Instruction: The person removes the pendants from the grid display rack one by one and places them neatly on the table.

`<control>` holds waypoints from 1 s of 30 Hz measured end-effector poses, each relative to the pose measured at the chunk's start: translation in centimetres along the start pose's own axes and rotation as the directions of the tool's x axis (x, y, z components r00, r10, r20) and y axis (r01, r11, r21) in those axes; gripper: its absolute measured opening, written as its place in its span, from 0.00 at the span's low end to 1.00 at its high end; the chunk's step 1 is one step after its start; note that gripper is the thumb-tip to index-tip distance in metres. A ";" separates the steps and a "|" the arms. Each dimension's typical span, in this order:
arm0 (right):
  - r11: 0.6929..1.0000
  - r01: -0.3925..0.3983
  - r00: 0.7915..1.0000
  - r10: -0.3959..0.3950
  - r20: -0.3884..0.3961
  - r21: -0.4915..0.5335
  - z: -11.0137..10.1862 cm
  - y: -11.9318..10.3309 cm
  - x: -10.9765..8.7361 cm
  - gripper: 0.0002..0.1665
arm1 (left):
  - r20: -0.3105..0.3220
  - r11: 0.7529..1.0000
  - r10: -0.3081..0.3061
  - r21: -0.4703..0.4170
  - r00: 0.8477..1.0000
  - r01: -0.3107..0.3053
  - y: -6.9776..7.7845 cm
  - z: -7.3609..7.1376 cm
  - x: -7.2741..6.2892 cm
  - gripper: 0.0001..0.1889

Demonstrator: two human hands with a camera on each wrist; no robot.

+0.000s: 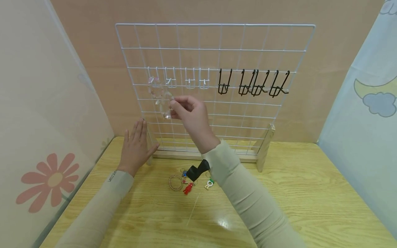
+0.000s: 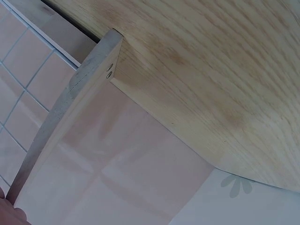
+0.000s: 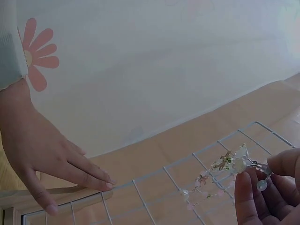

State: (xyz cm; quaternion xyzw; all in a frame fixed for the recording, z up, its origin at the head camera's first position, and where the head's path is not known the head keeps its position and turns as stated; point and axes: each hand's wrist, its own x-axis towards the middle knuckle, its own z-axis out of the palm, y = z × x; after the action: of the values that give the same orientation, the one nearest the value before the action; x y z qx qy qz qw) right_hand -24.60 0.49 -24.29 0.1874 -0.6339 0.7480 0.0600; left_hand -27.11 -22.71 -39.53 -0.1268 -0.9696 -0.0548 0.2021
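Note:
Between thumb and fingertips, my right hand (image 1: 194, 119) pinches a bracelet of clear and pale pink beads (image 1: 167, 115). In the right wrist view, flower-shaped beads (image 3: 240, 164) show beside the fingertips. The bracelet's far end overlaps the leftmost white hook (image 1: 152, 82); I cannot tell whether it is looped over it. My left hand (image 1: 134, 150), fingers extended, rests against the left wooden stand (image 2: 70, 93) of the white wire grid rack (image 1: 214, 50). In the left wrist view only a bit of that hand shows, at the lower left corner.
Several white hooks (image 1: 190, 82) and several black hooks (image 1: 224, 86) hang along one grid wire. On the wooden table (image 1: 149, 213) lie a braided ring (image 1: 170, 187), a red figure keychain (image 1: 187, 188) and a green-and-white keychain (image 1: 209, 184). A patterned wall panel (image 1: 56, 103) stands left.

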 end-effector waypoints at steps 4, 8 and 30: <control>0.999 -0.035 0.999 0.036 0.029 -0.021 -0.9 1.1 -0.9 0.11 | -0.005 1.000 0.004 0.008 1.000 -0.003 0.0 0.1 -0.1 0.53; 0.996 -0.072 0.997 0.074 0.035 -0.058 -1.8 2.4 -1.8 0.12 | -0.010 1.000 0.005 0.005 1.000 -0.005 -0.1 0.1 -0.1 0.53; 0.945 -0.307 0.938 0.320 0.134 -0.110 -2.7 12.0 -6.4 0.14 | -0.025 1.000 0.007 -0.002 1.000 -0.007 0.0 0.0 0.0 0.53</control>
State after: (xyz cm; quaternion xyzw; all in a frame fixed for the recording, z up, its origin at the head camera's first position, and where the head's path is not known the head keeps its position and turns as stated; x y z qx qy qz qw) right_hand -23.22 1.79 -38.04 0.1369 -0.6904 0.7033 -0.0995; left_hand -27.14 -22.73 -39.52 -0.1297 -0.9665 -0.0565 0.2141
